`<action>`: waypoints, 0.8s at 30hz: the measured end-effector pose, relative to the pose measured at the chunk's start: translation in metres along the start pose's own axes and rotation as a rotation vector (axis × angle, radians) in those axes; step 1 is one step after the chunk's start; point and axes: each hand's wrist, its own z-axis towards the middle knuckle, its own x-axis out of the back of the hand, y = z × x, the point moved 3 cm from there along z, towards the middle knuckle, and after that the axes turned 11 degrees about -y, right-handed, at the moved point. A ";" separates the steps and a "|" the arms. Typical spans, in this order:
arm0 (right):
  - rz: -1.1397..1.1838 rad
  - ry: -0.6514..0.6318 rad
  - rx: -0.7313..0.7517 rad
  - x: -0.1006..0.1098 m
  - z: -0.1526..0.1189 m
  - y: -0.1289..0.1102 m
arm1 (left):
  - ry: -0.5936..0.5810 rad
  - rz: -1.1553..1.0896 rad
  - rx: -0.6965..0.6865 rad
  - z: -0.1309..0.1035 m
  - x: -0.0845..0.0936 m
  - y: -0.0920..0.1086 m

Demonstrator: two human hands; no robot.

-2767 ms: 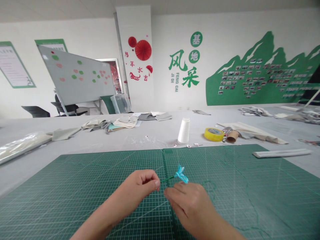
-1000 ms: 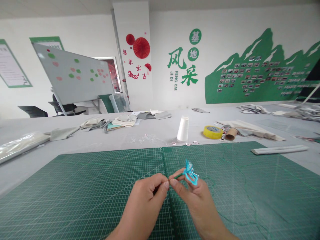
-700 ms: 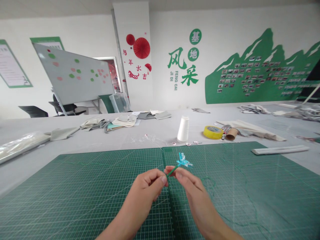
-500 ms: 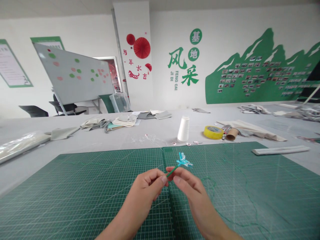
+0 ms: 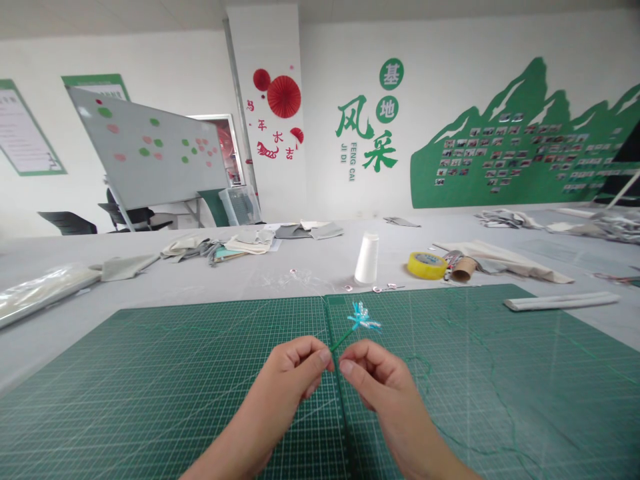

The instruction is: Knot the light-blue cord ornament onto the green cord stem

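A small handmade flower with light blue, white-speckled petals tilts up to the right on a thin green stem. My left hand pinches the stem's lower end between thumb and fingertips. Just right of the stem, my right hand is closed with thumb and forefinger pressed together; anything between those fingertips is too small to make out. Loose green thread loops over the green cutting mat, one part passing close beside my right hand.
Beyond the mat stand a white cone of thread, a yellow tape roll and a cardboard tube. Folded fabric lies at the back left, a plastic-wrapped bundle at far left, and a pale rolled strip on the mat's right edge.
My right hand's fingers have come off the stem near the petals and drawn together lower down. The flower has shifted slightly left and turned a little; my left hand keeps its pinch.
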 end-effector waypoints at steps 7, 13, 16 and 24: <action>-0.043 -0.019 -0.008 0.002 0.000 0.000 | -0.101 -0.022 0.055 -0.005 0.001 0.009; -0.071 -0.008 -0.008 0.005 0.002 0.001 | -0.153 -0.118 0.071 -0.007 0.002 0.012; -0.072 -0.003 -0.009 0.005 0.001 0.001 | -0.159 -0.146 0.058 -0.006 0.002 0.012; -0.077 0.010 -0.006 0.006 0.001 0.002 | -0.177 -0.158 0.038 -0.006 0.005 0.011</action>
